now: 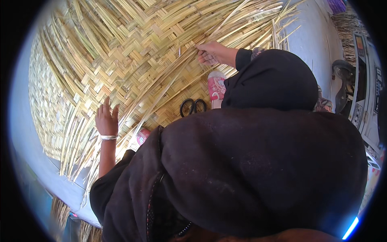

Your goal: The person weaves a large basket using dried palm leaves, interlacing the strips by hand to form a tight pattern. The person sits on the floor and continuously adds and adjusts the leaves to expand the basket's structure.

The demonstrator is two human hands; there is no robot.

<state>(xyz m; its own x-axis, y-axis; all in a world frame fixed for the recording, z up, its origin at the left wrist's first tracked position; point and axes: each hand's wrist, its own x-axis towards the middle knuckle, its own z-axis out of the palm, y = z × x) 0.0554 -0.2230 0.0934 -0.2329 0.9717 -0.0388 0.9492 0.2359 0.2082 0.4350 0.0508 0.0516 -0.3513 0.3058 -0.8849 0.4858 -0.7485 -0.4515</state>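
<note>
A large woven mat of pale yellow split reeds [121,64] spreads out before me, with long loose ends fanning out at its edges. My left hand [107,120], with a silver bangle at the wrist, rests on the reeds at the near left, fingers stretched and apart. Farther off and to the right, my right hand [213,53] is curled, pinching a reed strip [183,55] between thumb and fingers. That strip runs slantwise over the weave toward the lower left. The black handles of a pair of scissors [193,107] show on the mat; dark cloth hides the blades.
Pink patterned footwear [217,86] is on the mat below my right hand, and another pink piece [142,136] near my left forearm. A grey floor [312,30] borders the mat. Bundles of reeds [350,25] and a light-coloured vehicle-like object [365,86] stand at the right.
</note>
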